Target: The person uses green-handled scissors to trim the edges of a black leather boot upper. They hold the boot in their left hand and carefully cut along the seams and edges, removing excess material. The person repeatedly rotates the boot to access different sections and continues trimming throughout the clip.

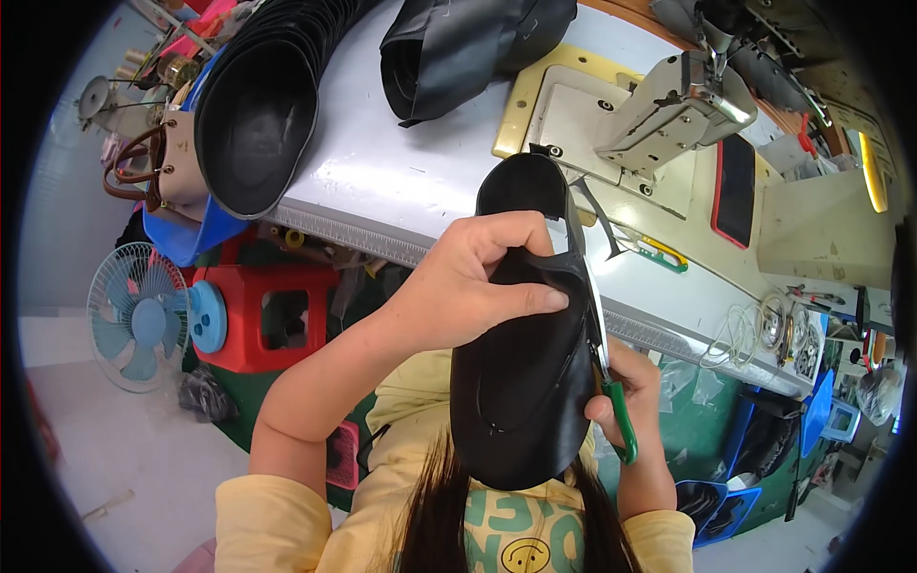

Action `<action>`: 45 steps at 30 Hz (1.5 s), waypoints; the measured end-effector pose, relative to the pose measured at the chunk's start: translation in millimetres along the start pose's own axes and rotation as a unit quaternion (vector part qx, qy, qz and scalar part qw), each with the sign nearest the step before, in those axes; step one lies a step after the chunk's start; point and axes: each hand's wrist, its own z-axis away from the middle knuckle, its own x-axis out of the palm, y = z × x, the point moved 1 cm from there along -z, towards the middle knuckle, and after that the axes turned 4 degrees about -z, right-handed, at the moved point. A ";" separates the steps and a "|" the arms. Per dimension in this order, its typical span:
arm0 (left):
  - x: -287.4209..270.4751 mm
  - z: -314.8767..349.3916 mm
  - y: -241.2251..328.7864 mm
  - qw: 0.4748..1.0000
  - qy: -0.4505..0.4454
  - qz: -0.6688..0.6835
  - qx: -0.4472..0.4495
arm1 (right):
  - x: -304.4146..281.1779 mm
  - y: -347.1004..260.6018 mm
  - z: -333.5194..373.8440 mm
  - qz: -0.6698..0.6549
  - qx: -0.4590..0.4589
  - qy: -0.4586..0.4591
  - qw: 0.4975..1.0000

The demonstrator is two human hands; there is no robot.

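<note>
A black shoe upper (516,401) is held up in front of me, its rounded toe toward my body and its opening toward the table. My left hand (468,286) pinches the edge of the opening between thumb and fingers. Along the upper's right side lie the blades of green-handled scissors (620,420), close against the edge. My right hand (635,387) is closed around their handle, its fingers partly hidden behind the upper. A thin black strip (600,215) sticks out beside the heel end; whether it is still joined to the upper I cannot tell.
Beyond the upper stands a sewing machine (659,115) on the white table, with a red-edged phone (734,191) and yellow-handled snips (664,253) nearby. Nested black uppers (258,124) and another black pile (458,57) lie at the left. A fan (143,320) stands by a red stool (239,315).
</note>
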 end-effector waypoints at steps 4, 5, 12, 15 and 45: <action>-3.9 1.5 5.6 0.999 -0.015 -0.039 -0.010 | -7.3 5.4 0.5 0.075 -0.028 -0.005 0.997; -5.0 1.7 6.5 0.999 -0.020 -0.048 -0.010 | -7.6 4.9 0.6 0.088 -0.031 -0.005 0.996; -11.2 0.5 12.3 0.995 -0.057 -0.069 -0.035 | -7.2 -4.1 4.2 0.141 -0.008 0.006 0.990; -13.6 0.8 12.4 0.995 -0.068 -0.072 -0.026 | -5.6 -6.1 4.4 0.136 -0.009 0.004 0.991; -70.7 33.8 4.9 0.912 0.153 -0.372 -0.079 | -15.6 5.7 19.2 -0.013 0.206 -0.099 0.973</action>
